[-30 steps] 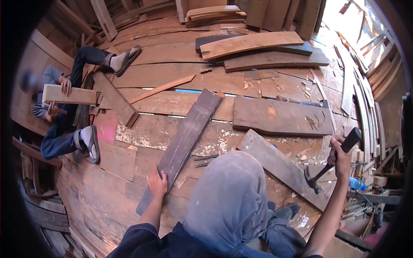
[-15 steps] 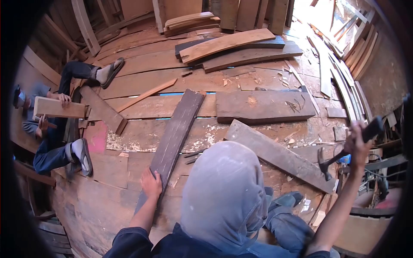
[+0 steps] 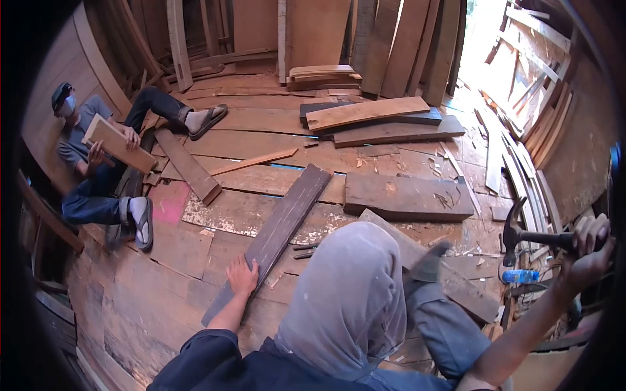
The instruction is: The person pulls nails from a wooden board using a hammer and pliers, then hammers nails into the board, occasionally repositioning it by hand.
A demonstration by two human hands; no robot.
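My left hand (image 3: 242, 277) lies on the near part of a long dark-brown plank (image 3: 287, 218), its fingers spread over the wood. The plank rests diagonally on the floor. Out to the right, my right hand (image 3: 590, 240) grips the handle of a claw hammer (image 3: 544, 238), raised with its metal head pointing left. Below the hammer head is a blue-labelled bottle (image 3: 520, 276). A grey hooded head (image 3: 349, 293) fills the lower middle and hides part of the floor. Two thin dark tools (image 3: 304, 251) lie right of the plank.
At left, another person (image 3: 98, 150) sits holding a pale board (image 3: 117, 144). A thick beam (image 3: 407, 195) and a stack of boards (image 3: 372, 114) lie ahead. Another plank (image 3: 466, 290) is partly behind a bent leg (image 3: 443, 319). Wood strips (image 3: 515, 153) line the right side.
The view has tilted upward. My right hand has swung outward to the right with the hammer, whose handle is now nearly level. My left hand stays on the plank. The other person's board tilts more.
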